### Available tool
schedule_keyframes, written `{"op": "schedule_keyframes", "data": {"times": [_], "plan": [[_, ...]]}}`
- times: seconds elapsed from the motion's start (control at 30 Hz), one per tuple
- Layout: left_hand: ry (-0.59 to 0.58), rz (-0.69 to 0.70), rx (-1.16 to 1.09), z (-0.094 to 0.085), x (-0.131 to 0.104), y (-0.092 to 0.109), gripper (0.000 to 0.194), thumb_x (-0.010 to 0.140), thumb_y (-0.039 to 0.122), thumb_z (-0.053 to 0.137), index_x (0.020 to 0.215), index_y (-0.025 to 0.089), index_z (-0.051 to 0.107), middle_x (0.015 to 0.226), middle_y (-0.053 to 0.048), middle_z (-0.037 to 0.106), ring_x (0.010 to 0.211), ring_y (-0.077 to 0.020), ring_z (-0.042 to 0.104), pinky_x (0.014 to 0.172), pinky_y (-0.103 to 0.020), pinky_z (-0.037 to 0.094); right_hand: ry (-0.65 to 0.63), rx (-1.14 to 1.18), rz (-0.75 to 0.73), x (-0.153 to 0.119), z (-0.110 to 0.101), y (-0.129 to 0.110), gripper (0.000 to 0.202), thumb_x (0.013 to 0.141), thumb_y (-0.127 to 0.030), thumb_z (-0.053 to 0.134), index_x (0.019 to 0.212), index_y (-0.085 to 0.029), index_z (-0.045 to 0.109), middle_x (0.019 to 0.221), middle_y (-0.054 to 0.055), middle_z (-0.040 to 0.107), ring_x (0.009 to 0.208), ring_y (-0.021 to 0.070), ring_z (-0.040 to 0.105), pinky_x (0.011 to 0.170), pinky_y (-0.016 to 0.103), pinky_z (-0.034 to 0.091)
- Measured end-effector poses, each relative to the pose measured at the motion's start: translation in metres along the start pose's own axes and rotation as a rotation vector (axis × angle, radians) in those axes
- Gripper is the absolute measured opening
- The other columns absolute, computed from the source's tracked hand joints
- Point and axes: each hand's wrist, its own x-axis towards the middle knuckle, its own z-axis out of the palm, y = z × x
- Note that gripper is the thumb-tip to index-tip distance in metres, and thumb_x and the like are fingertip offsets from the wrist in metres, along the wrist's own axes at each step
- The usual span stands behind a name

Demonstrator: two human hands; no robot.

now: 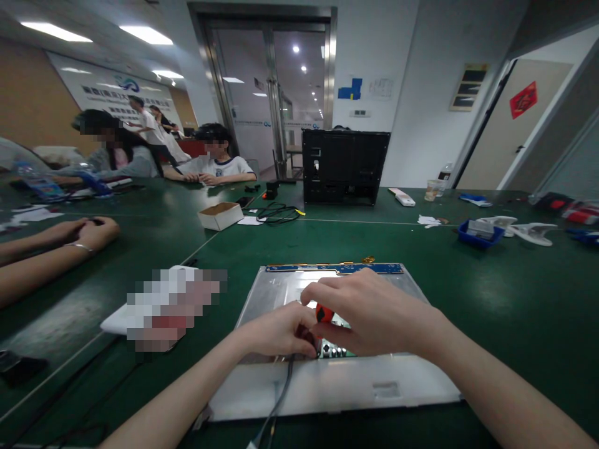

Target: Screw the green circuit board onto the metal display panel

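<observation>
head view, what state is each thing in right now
panel, lying flat
orange-and-black handle, held in the right hand
left hand, curled, its grip hidden
black housing, standing upright
small box, open-topped
ceiling light, lit

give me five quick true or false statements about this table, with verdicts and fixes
1. The right hand holds an orange handle. True.
2. The left hand touches the blue strip. False: the left hand is by the green board, close to the right hand.
3. The blue strip runs along the far edge of the panel. True.
4. The box stands right of the black case. False: the box is left of the black case.
5. A blue tray sits on the table's right side. True.
</observation>
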Motion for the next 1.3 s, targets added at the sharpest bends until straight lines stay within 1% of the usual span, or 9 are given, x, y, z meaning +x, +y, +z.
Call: {"op": "schedule_keyframes", "data": {"times": [0.1, 0.23, 0.3, 0.57, 0.8, 0.93, 1.1, 1.2, 1.3], "plan": [[0.011, -0.011, 0.019, 0.0004, -0.0004, -0.0004, 0.012, 0.071, 0.024, 0.075, 0.08, 0.017, 0.072, 0.071, 0.002, 0.063, 0.068, -0.0166, 0.057, 0.061, -0.025, 0.043, -0.003, -0.003, 0.004, -0.0008, 0.0001, 0.0001, 0.012, 0.094, -0.023, 0.059, 0.106, -0.019, 0.057, 0.098, 0.003, 0.071, 0.075, 0.015, 0.06, 0.058, 0.027, 0.026], [0.026, -0.032, 0.02, 0.0019, -0.0009, -0.0004, 0.009, 0.07, 0.022, 0.073, 0.074, 0.017, 0.068, 0.066, 0.003, 0.059, 0.063, -0.0148, 0.054, 0.058, -0.023, 0.041, -0.026, 0.013, 0.004, -0.0024, -0.0022, -0.0005, 0.021, 0.089, -0.023, 0.062, 0.109, -0.018, 0.056, 0.103, 0.005, 0.07, 0.074, 0.0158, 0.059, 0.057, 0.027, 0.027], [0.017, -0.025, -0.006, 0.0021, -0.001, 0.0003, 0.008, 0.07, 0.021, 0.072, 0.074, 0.017, 0.067, 0.065, 0.003, 0.058, 0.062, -0.0143, 0.054, 0.057, -0.023, 0.041, -0.032, 0.019, 0.004, -0.0031, -0.0031, -0.0008, 0.021, 0.087, -0.022, 0.061, 0.107, -0.018, 0.056, 0.101, 0.005, 0.07, 0.073, 0.0158, 0.059, 0.057, 0.027, 0.027], [0.028, -0.019, -0.035, 0.0023, -0.0015, 0.0019, 0.013, 0.069, 0.021, 0.074, 0.081, 0.017, 0.069, 0.068, 0.003, 0.061, 0.063, -0.0146, 0.056, 0.057, -0.024, 0.043, -0.015, 0.033, 0.03, -0.0005, -0.0011, -0.0002, 0.024, 0.09, -0.02, 0.058, 0.114, -0.018, 0.059, 0.104, 0.006, 0.073, 0.077, 0.0174, 0.064, 0.058, 0.028, 0.028], [0.015, -0.022, -0.067, 0.0047, 0.0002, -0.0002, 0.007, 0.07, 0.017, 0.073, 0.077, 0.017, 0.07, 0.067, 0.002, 0.062, 0.063, -0.0147, 0.057, 0.058, -0.024, 0.044, -0.005, -0.017, 0.063, 0.0014, 0.0021, 0.0009, 0.022, 0.093, -0.024, 0.058, 0.114, -0.018, 0.06, 0.103, 0.007, 0.075, 0.079, 0.0194, 0.067, 0.059, 0.028, 0.03], [0.021, -0.02, -0.031, 0.0036, 0.0, 0.001, 0.009, 0.069, 0.015, 0.075, 0.076, 0.016, 0.069, 0.068, 0.002, 0.061, 0.065, -0.0146, 0.057, 0.059, -0.023, 0.043, 0.005, -0.006, 0.042, -0.0009, 0.001, 0.0008, 0.026, 0.091, -0.025, 0.059, 0.116, -0.018, 0.059, 0.104, 0.007, 0.074, 0.078, 0.0193, 0.066, 0.058, 0.028, 0.03], [0.03, -0.022, -0.013, 0.0034, -0.0004, 0.0018, 0.01, 0.07, 0.016, 0.074, 0.079, 0.016, 0.07, 0.065, 0.004, 0.059, 0.061, -0.0126, 0.054, 0.056, -0.022, 0.04, -0.006, 0.031, 0.001, -0.0033, -0.0018, 0.0006, 0.031, 0.085, -0.018, 0.059, 0.116, -0.016, 0.058, 0.109, 0.007, 0.07, 0.08, 0.0189, 0.064, 0.058, 0.028, 0.032], [0.036, -0.019, -0.044, 0.0046, 0.0, 0.0006, 0.012, 0.069, 0.016, 0.073, 0.081, 0.016, 0.07, 0.066, 0.004, 0.06, 0.061, -0.0125, 0.054, 0.056, -0.021, 0.041, -0.009, 0.026, 0.013, -0.0019, -0.0012, 0.0008, 0.026, 0.087, -0.018, 0.058, 0.113, -0.016, 0.058, 0.107, 0.007, 0.071, 0.079, 0.0183, 0.064, 0.058, 0.028, 0.032], [0.013, -0.016, -0.069, 0.0051, 0.0006, -0.0009, 0.01, 0.069, 0.015, 0.072, 0.079, 0.015, 0.07, 0.067, 0.003, 0.062, 0.061, -0.0127, 0.056, 0.057, -0.022, 0.043, 0.007, -0.004, 0.036, 0.0009, 0.0006, 0.0008, 0.024, 0.091, -0.021, 0.057, 0.115, -0.017, 0.058, 0.108, 0.007, 0.072, 0.08, 0.0186, 0.065, 0.059, 0.028, 0.031]]}}
